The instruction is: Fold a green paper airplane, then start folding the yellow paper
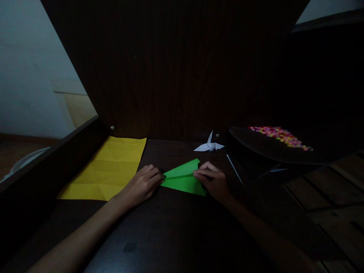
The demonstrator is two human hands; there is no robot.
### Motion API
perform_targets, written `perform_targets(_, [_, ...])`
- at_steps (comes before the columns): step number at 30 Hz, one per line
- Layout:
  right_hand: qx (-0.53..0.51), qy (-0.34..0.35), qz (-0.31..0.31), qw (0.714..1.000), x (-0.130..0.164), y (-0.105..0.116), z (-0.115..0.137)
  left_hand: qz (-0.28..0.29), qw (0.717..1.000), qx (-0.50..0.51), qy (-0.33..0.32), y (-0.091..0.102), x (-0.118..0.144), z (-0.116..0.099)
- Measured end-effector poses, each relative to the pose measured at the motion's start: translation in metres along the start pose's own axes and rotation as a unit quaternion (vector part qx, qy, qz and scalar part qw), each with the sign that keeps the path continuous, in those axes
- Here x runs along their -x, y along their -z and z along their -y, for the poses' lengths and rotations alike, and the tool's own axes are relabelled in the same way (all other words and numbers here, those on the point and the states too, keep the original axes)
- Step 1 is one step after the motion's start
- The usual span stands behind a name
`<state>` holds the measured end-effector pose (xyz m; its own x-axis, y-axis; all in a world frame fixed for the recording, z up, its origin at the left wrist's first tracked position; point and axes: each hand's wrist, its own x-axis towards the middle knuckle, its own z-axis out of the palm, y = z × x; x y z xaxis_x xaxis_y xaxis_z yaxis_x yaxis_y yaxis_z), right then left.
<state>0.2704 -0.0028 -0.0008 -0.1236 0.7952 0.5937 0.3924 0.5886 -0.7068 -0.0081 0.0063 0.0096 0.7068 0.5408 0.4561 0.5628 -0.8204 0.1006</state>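
A green paper, folded into a pointed triangular shape, lies flat on the dark wooden table. My left hand rests palm down on the table with its fingertips pressing the paper's left point. My right hand presses the paper's right part, fingers laid across a fold. Both hands hold the paper against the table.
A creased yellow sheet lies flat at the left. A white paper crane stands behind the green paper. A dark tray at the right carries several small bright paper pieces. A dark upright panel closes off the back.
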Motion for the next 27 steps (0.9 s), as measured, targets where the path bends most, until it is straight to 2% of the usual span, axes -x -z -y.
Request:
perform_targets(8, [-0.049, -0.063, -0.03, 0.996, -0.001, 0.006, -0.003, -0.024, 0.999, -0.032, 0.011, 0.0, 0.0, 0.003])
perform_targets(13, [-0.083, -0.06, -0.018, 0.995, 0.001, 0.008, -0.008, -0.046, 0.996, -0.074, 0.004, 0.003, 0.0, 0.003])
perform_targets(20, [-0.109, -0.082, -0.038, 0.99, 0.002, 0.006, -0.011, -0.059, 0.992, -0.115, -0.004, 0.006, 0.001, 0.003])
perform_targets(24, [-0.138, -0.104, -0.052, 0.984, 0.002, 0.004, -0.011, -0.071, 0.997, -0.003, 0.042, 0.005, 0.001, 0.002])
perform_targets(27, [-0.167, -0.125, -0.07, 0.976, 0.0, 0.003, -0.012, -0.091, 0.975, 0.139, 0.146, 0.007, -0.002, -0.001])
